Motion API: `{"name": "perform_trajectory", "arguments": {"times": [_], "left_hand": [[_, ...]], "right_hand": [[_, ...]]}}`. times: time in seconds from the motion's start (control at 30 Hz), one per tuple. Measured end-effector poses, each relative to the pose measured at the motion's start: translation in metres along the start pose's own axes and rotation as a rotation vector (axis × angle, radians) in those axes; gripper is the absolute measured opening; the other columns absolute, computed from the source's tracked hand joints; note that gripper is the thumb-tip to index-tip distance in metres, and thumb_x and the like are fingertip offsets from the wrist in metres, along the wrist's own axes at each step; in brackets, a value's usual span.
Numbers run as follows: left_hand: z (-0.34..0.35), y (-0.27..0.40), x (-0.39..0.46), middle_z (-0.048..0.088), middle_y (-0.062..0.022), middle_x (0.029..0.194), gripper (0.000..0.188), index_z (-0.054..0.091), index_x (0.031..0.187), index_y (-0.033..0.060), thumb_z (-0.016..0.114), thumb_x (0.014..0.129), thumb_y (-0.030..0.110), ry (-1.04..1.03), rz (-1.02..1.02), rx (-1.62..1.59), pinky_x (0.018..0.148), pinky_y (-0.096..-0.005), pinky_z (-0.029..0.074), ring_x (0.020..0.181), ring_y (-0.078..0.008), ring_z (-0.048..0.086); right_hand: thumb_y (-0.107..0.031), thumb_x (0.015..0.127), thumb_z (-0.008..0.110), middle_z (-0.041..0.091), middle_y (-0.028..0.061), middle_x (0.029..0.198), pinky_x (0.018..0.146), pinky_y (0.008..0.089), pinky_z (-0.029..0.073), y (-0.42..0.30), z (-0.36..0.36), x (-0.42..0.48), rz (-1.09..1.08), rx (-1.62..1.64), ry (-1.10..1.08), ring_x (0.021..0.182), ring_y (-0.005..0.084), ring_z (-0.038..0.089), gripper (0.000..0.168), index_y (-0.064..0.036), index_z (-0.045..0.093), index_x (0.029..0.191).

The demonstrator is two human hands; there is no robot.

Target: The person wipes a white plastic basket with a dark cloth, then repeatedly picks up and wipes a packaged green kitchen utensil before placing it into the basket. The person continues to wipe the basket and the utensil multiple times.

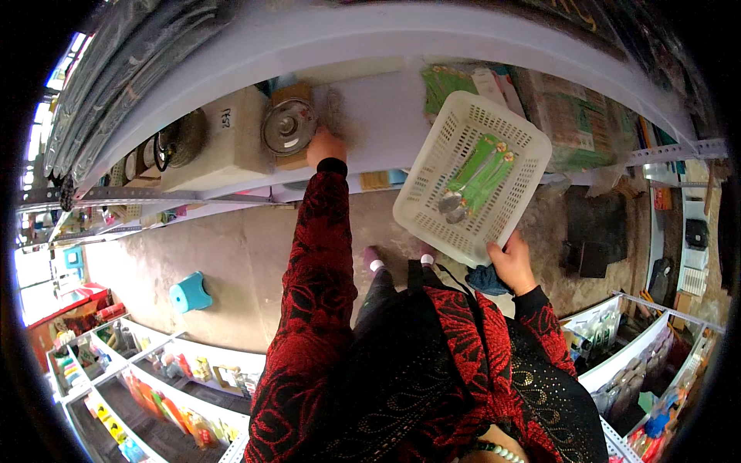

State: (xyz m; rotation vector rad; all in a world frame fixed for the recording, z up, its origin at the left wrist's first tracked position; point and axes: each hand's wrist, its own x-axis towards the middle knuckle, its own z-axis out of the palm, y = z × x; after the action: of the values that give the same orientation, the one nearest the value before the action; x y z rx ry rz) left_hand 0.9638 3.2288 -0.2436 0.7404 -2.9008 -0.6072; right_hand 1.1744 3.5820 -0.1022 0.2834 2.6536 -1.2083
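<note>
My right hand grips the near corner of a white perforated plastic basket, which is tilted in front of the shelf. In the basket lie several metal spoons on green packaging cards. My left hand reaches onto the white shelf, beside a round glass lid and a brown cardboard box. Its fingers are mostly hidden, so whether it holds anything cannot be told. More green packs lie on the shelf behind the basket.
A pale box with handwriting stands left of the lid, next to a dark round pot. Green wrapped bundles fill the shelf's right part. A blue plastic stool stands on the floor. Stocked racks are at the lower left and lower right.
</note>
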Motion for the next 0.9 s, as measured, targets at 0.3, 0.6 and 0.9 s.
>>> {"name": "perform_trajectory", "arguments": {"times": [0.3,0.6,0.9], "left_hand": [[-0.021,0.012,-0.005,0.061,-0.0081,0.071,0.022,0.060,0.082,0.0030,0.066,0.070,0.020,-0.241,-0.257,-1.004,0.053,-0.0306,0.049,0.059,-0.0168,0.059],[-0.083,0.031,-0.038,0.051,0.0011,0.060,0.013,0.058,0.086,0.0050,0.064,0.077,0.012,-0.486,-0.227,-1.594,0.043,-0.0244,0.042,0.048,-0.0089,0.048],[-0.116,0.070,-0.118,0.055,-0.0142,0.065,0.023,0.058,0.077,-0.0010,0.058,0.076,0.022,-0.357,0.686,-0.471,0.056,-0.0370,0.046,0.060,-0.0276,0.056]], "right_hand": [[-0.021,0.073,0.057,0.061,0.0215,0.089,0.069,0.0411,0.047,0.001,0.006,0.017,-0.120,-0.076,-0.026,0.082,0.0370,0.059,0.041,0.002,0.047,0.105],[-0.021,0.073,0.057,0.061,0.0216,0.091,0.071,0.0428,0.046,0.004,0.012,0.031,-0.145,-0.048,-0.058,0.084,0.0373,0.059,0.040,0.004,0.047,0.103],[-0.020,0.073,0.058,0.061,0.0207,0.092,0.071,0.0432,0.047,-0.007,0.016,0.035,-0.106,-0.077,-0.116,0.084,0.0371,0.059,0.040,0.001,0.046,0.105]]}}
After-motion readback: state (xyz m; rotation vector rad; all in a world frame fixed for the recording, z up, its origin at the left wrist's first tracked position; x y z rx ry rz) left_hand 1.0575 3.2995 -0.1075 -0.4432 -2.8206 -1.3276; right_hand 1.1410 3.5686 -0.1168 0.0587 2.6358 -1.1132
